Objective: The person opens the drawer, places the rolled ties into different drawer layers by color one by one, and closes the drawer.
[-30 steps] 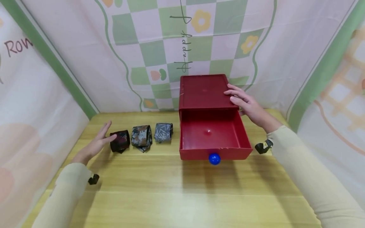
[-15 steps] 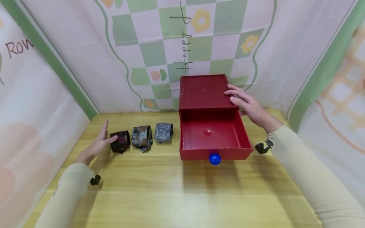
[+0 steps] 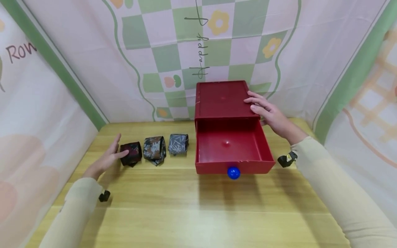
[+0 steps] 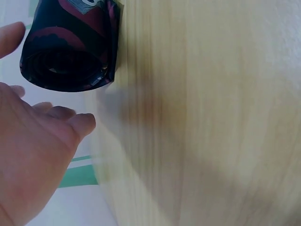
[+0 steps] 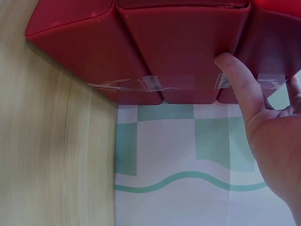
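On the left of the table, my left hand [image 3: 107,159] is beside a dark, red-patterned rolled necktie [image 3: 131,155]. Its fingers are extended, and in the head view the thumb overlaps the roll's left edge. The left wrist view shows this necktie [image 4: 77,30] between the spread thumb and fingers, not gripped. My right hand [image 3: 273,117] rests on the right top edge of a red drawer box [image 3: 220,100], fingers fairly straight. From the right wrist, a fingertip touches the box's side [image 5: 183,52]. The box's drawer [image 3: 214,168] is pulled out, with a blue round knob [image 3: 233,173] in front.
Two more rolled neckties, one grey-brown patterned [image 3: 153,148] and one grey-blue with pale lines [image 3: 177,144], stand in a row between the dark one and the box. A patterned cloth [image 3: 167,58] hangs behind the wooden table [image 3: 155,206].
My left hand has shifted slightly to the right, bringing its thumb further over the dark necktie. The right hand, the box and the neckties stay where they were.
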